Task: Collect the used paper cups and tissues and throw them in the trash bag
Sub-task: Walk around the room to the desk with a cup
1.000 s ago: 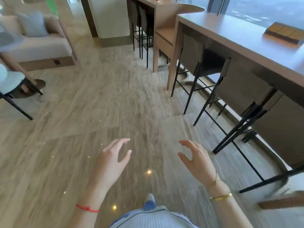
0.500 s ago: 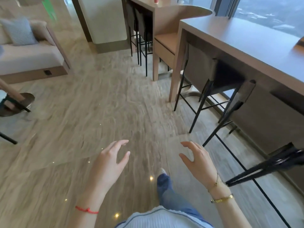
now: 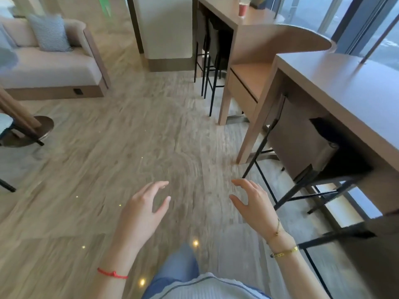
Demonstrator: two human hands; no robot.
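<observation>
A red paper cup [image 3: 244, 8] stands on the far wooden counter [image 3: 224, 14] at the top of the head view. My left hand [image 3: 141, 209] hovers over the floor with relaxed, spread fingers and holds nothing. My right hand [image 3: 253, 202] hangs beside it, fingers loosely curved, also holding nothing. Both hands are far from the cup. No tissues or trash bag show in this view.
A long wooden counter [image 3: 336, 83] runs along the windows on the right, with black-legged stools [image 3: 302, 137] tucked under it. More stools [image 3: 207, 50] stand under the far counter. A beige sofa [image 3: 49, 67] with a cushion sits at the left. A round table base [image 3: 32, 130] is at the left edge.
The view has advanced along the floor toward the far counter, bringing the red cup into sight. The stools on the right slid closer. Both hands keep the same relaxed pose.
</observation>
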